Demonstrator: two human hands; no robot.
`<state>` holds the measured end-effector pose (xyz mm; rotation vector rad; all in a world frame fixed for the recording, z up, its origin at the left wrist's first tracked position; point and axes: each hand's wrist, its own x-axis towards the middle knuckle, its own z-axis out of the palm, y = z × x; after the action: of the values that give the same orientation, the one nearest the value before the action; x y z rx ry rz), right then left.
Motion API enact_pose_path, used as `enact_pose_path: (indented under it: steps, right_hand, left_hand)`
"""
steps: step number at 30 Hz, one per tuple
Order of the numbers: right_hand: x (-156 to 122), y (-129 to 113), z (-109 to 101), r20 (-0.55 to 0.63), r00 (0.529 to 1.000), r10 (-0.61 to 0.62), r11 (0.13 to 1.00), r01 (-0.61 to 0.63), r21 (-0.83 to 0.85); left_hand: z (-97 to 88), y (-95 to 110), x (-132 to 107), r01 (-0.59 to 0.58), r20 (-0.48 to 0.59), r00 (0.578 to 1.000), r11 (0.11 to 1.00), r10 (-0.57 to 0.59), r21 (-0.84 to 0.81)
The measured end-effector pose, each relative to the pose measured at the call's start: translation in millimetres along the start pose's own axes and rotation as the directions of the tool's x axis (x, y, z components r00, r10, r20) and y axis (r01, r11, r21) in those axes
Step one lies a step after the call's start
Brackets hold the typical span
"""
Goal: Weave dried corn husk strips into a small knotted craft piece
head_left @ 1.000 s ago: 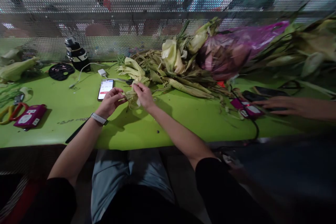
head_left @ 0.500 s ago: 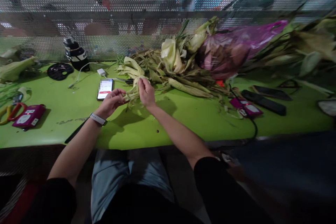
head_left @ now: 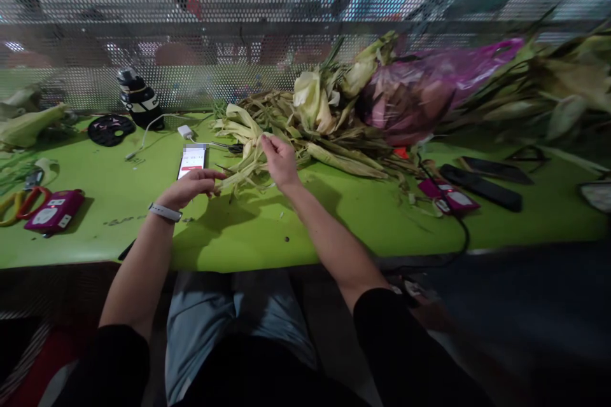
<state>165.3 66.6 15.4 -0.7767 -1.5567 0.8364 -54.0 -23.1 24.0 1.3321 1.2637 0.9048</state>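
Pale green corn husk strips (head_left: 242, 176) lie bunched on the green tabletop in front of me. My right hand (head_left: 282, 161) is closed in a pinch on a corn husk at the upper right of the bunch. To its left, my left hand (head_left: 191, 189) has its fingers stretched toward the strips' left ends, and whether the fingertips touch them I cannot tell. Just beyond that hand lies a lit phone (head_left: 191, 158), its lower part hidden by the fingers. Scissors with black handles (head_left: 235, 148) lie right behind the strips.
A heap of dry husks (head_left: 286, 117) and a pink plastic bag (head_left: 405, 102) stand behind. A dark bottle (head_left: 139, 102) is at back left. Magenta boxes (head_left: 55, 211) and orange-handled scissors (head_left: 32, 201) lie left. A power bank-like black device (head_left: 482, 188) is at right.
My right hand has moved right and slightly up with the husk. My left hand has moved left and down, its fingers opening off the strips.
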Motion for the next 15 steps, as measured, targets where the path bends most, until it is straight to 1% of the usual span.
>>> enact_pose_path:
  steps: [2, 3, 4, 5, 7, 8, 9, 10, 12, 13, 15]
  right_hand:
    - [-3, -2, 2, 0.054, 0.998, 0.028, 0.999, -0.029, 0.013]
    - [-5, -3, 4, 0.079, 0.996, 0.035, 0.999, -0.036, 0.014]
    - [-8, -4, 7, 0.1, 0.994, 0.034, 0.999, -0.035, 0.01]
    - [-10, -4, 9, 0.116, 0.993, 0.026, 1.0, -0.026, 0.002]
    - [-15, -4, 15, 0.129, 0.992, 0.005, 1.0, -0.003, -0.018]
    - [-17, -4, 17, 0.132, 0.991, 0.0, 1.0, 0.004, -0.025]
    - [-18, -4, 19, 0.137, 0.991, -0.001, 1.0, 0.005, -0.027]
    - [-19, -5, 20, 0.145, 0.989, 0.001, 1.0, 0.003, -0.023]
    - [-18, -6, 21, 0.168, 0.986, 0.007, 1.0, -0.007, 0.004]
    - [-17, -6, 20, 0.175, 0.985, 0.008, 1.0, -0.012, 0.022]
    - [-13, -4, 15, 0.156, 0.988, 0.019, 0.998, -0.027, 0.053]
  left_hand:
    - [2.8, -1, 0, -0.014, 0.053, 0.999, 0.992, 0.008, 0.124]
    - [5.9, -1, 0, -0.044, 0.076, 0.997, 0.99, 0.035, 0.131]
    - [9.9, -2, 1, -0.072, 0.098, 0.993, 0.992, 0.062, 0.103]
    - [14.3, -3, 1, -0.081, 0.128, 0.989, 0.996, 0.075, 0.041]
    - [23.1, -5, 3, -0.043, 0.163, 0.985, 0.993, 0.06, -0.108]
    - [27.1, -6, 4, -0.013, 0.148, 0.988, 0.985, 0.039, -0.17]
    - [30.5, -7, 6, 0.008, 0.104, 0.995, 0.977, 0.014, -0.213]
    - [33.3, -9, 7, 0.022, 0.039, 0.999, 0.971, -0.013, -0.24]
    - [37.2, -11, 9, 0.038, -0.073, 0.996, 0.966, -0.059, -0.254]
    - [38.4, -11, 9, 0.04, -0.103, 0.992, 0.968, -0.068, -0.249]
    - [39.2, -10, 7, 0.026, -0.122, 0.991, 0.974, -0.055, -0.225]
